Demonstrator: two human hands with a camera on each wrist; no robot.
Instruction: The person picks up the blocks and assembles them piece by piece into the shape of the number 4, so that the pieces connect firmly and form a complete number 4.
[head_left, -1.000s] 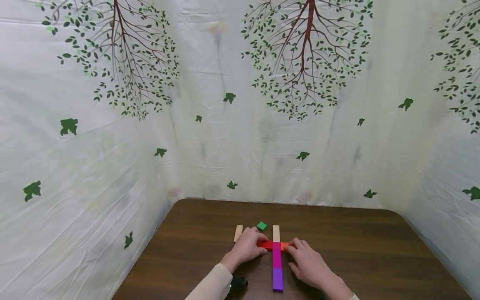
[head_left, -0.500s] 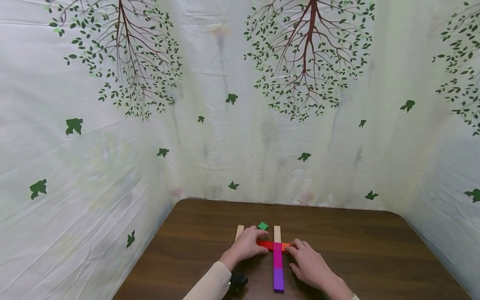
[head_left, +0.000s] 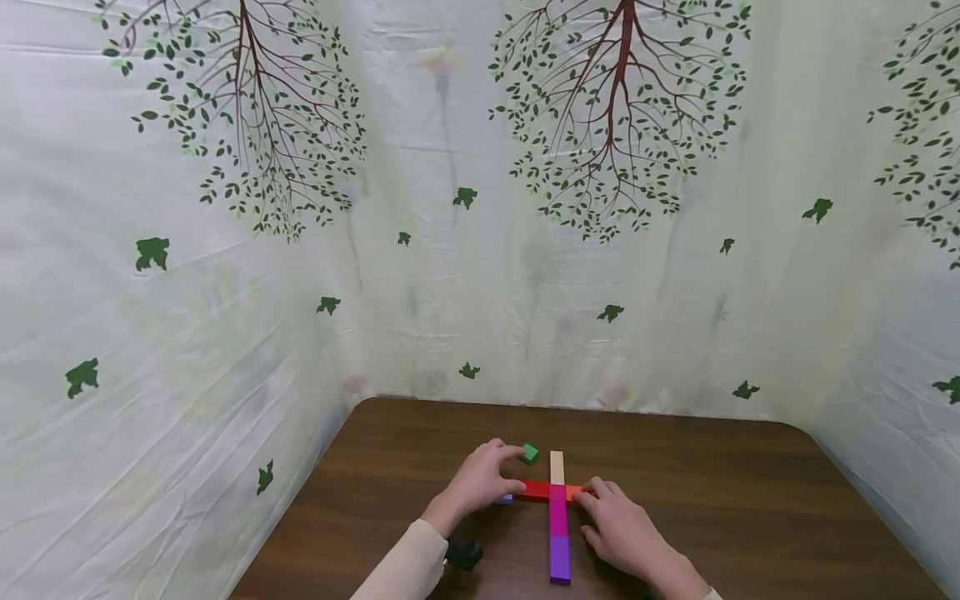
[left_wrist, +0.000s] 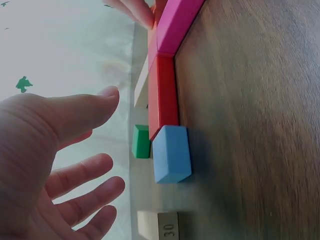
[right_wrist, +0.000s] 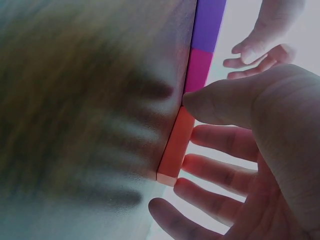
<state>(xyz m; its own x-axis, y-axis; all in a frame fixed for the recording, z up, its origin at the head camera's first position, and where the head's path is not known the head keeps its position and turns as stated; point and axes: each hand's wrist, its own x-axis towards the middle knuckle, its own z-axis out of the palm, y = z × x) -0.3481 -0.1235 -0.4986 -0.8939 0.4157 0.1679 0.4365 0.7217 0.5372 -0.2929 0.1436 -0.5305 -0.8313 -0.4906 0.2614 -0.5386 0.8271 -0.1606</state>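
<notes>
My left hand (head_left: 477, 477) hovers with thumb and fingers spread apart. It holds nothing. Beside it, a blue block (left_wrist: 171, 154) touches the end of a red block (head_left: 535, 490); only a sliver of blue shows in the head view. The red block meets a magenta block (head_left: 557, 510), which lies in line with a purple block (head_left: 559, 558) and a pale wooden block (head_left: 557, 467). On the right an orange block (right_wrist: 176, 145) continues the crossbar. Fingers of my right hand (head_left: 622, 527) touch the orange block, while the thumb stands apart from it in the head view.
A small green block (head_left: 530, 453) lies beyond the red one. Another pale wooden block (left_wrist: 168, 226), marked 30, shows in the left wrist view. The brown table (head_left: 712, 483) ends at a white curtain (head_left: 540, 333) printed with trees and leaves.
My left hand has let go of the crossbar's left end and drawn away to the left. It now covers the left wooden block in the head view. My right hand stays in place.
</notes>
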